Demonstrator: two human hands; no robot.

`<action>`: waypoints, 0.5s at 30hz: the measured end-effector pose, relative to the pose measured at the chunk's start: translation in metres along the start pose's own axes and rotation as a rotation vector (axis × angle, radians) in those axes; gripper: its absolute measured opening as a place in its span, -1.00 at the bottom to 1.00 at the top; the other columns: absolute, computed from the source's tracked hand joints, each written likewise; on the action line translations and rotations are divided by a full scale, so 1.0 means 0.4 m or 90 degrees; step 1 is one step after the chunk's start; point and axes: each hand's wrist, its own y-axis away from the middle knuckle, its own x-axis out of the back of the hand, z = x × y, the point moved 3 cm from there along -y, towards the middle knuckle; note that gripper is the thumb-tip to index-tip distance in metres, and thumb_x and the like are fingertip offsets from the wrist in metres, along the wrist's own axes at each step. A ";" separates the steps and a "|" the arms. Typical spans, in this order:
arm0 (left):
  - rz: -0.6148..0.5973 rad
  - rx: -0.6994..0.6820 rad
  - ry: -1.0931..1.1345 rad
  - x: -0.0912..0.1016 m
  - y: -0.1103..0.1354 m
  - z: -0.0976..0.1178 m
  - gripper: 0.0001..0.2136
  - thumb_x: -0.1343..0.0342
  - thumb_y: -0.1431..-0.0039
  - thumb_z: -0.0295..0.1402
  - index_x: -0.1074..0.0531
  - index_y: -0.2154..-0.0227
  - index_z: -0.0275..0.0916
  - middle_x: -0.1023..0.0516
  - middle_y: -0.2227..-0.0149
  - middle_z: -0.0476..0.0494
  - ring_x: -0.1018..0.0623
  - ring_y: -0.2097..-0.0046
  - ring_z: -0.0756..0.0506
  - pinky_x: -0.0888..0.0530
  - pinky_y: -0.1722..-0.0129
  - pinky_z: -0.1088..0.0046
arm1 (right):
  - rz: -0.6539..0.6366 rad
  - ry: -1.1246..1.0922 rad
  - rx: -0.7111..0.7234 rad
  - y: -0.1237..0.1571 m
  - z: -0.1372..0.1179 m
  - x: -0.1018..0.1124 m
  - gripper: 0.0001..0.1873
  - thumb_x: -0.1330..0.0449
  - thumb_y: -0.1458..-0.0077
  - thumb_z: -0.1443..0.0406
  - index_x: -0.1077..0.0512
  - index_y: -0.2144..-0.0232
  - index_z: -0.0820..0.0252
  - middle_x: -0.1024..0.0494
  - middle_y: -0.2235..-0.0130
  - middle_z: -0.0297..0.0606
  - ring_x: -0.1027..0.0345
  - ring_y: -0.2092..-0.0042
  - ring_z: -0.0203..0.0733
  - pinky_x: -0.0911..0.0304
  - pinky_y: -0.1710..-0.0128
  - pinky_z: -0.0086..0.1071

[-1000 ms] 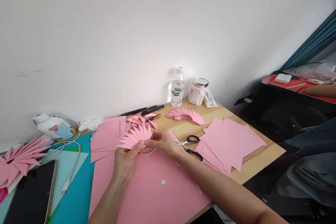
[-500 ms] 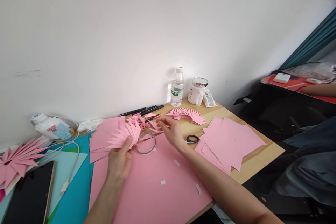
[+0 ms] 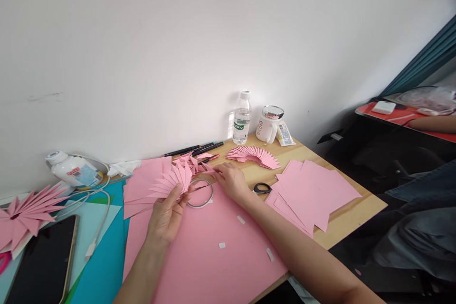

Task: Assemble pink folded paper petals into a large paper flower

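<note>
My left hand (image 3: pixel 166 213) pinches a pleated pink paper fan (image 3: pixel 173 181) by its narrow gathered base, points spread up and left. To the right of those fingers lies a thin tape ring (image 3: pixel 211 193) on the large pink sheet (image 3: pixel 199 261). My right hand (image 3: pixel 231 181) reaches past the ring, its fingertips closed at a folded pink paper piece (image 3: pixel 207 169) on the edge of a small heap of folded pink pieces (image 3: pixel 188 164). A second, curved pleated fan (image 3: pixel 253 156) rests farther back. Black-handled scissors (image 3: pixel 262 188) sit by my right wrist, blades partly hidden.
Pink sheets (image 3: pixel 313 190) are stacked at the right. Along the wall stand a water bottle (image 3: pixel 242 121) and a white mug (image 3: pixel 267 126), with markers (image 3: pixel 208 148) nearby. A phone (image 3: pixel 44 261), a cable, a white bottle (image 3: pixel 74 169) and a pink paper rosette (image 3: pixel 26 218) occupy the left.
My right hand has moved slightly down, and its fingertips have come to the folded pink piece. My left hand still holds the fan, almost in place. The view has shifted a little.
</note>
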 end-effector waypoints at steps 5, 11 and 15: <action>-0.009 -0.003 0.005 0.007 -0.003 0.000 -0.91 -0.27 0.25 -0.65 -0.49 0.67 -0.41 -0.56 0.55 -0.15 -0.58 0.47 -0.09 -0.53 0.53 0.56 | 0.067 -0.287 0.095 -0.010 -0.001 0.020 -0.81 -0.05 -0.06 0.43 -0.43 0.29 0.21 -0.52 0.29 -0.25 -0.37 0.25 -0.24 -0.26 0.24 -0.38; -0.053 -0.059 -0.032 0.005 -0.005 0.000 -0.78 -0.39 0.44 -0.55 -0.50 0.62 -0.37 -0.57 0.52 -0.10 -0.59 0.44 -0.11 -0.50 0.52 0.54 | 0.154 -0.153 0.170 -0.006 0.005 0.029 -0.63 0.03 0.10 0.62 -0.48 0.41 0.21 -0.46 0.24 -0.16 -0.26 0.12 -0.12 -0.21 0.12 -0.20; -0.039 -0.137 -0.163 0.007 0.004 -0.001 -0.77 -0.39 0.38 -0.45 -0.53 0.54 -0.38 -0.58 0.50 -0.15 -0.58 0.45 -0.15 -0.48 0.53 0.46 | -0.043 -0.162 0.249 0.017 -0.023 0.040 -0.63 -0.04 0.10 0.58 -0.50 0.34 0.15 -0.39 0.20 -0.22 -0.27 0.17 -0.21 -0.25 0.20 -0.33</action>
